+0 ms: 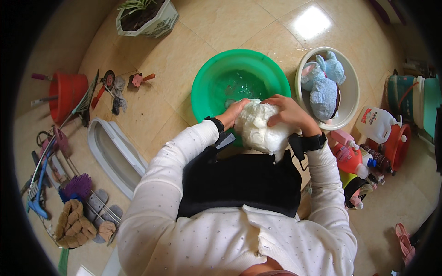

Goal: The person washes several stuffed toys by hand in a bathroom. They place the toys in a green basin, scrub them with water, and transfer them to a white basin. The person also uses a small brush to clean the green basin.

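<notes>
A white, fluffy, wet-looking plush bundle (260, 129) is between my hands at the near rim of a green plastic basin (202, 81). My left hand (234, 114) grips its left side. My right hand (287, 112) spreads over its upper right, the fingers pressed into the pile. Some water lies in the basin. To the right, a white oval basin (354, 81) holds a light blue plush toy (324, 95). Both wrists wear black straps. The underside of the white bundle is hidden.
Bottles, including a red detergent bottle (348, 157) and a white jug (376, 124), stand or lie at the right. A grey-white folded tub (114, 151), a red bucket (70, 96) and cleaning tools are on the left. A potted plant (146, 20) stands at the upper left.
</notes>
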A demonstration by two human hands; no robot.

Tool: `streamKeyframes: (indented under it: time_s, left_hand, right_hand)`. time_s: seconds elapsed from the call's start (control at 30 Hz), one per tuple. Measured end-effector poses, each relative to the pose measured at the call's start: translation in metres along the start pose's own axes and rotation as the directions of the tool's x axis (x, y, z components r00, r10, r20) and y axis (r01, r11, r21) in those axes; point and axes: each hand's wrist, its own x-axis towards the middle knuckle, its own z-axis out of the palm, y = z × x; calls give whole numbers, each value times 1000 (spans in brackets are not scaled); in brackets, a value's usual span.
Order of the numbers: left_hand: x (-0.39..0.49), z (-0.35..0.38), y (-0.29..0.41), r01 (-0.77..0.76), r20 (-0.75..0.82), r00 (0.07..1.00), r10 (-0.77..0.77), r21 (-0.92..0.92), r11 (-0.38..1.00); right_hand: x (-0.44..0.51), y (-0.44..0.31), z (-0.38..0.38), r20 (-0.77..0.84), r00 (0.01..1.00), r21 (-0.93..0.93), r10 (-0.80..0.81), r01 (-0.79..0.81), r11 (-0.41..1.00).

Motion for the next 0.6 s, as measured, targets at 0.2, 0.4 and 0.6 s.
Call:
streamKeyframes:
  time_s: [0.2, 0.4, 0.6]
  left_hand:
    - [-11, 17, 20, -47, 12, 999, 46, 74, 996]
    - [-18, 12, 18, 9, 72, 997, -5, -57, 998]
    - [-15, 12, 6, 107, 231, 972, -40, -283, 953]
  right_hand:
    - [-9, 3, 2, 28, 991, -127, -128, 131, 983]
    - [-12, 4, -1, -16, 991, -59, -130, 128, 990]
    - [-40, 14, -11, -382, 924, 185, -23, 100, 978]
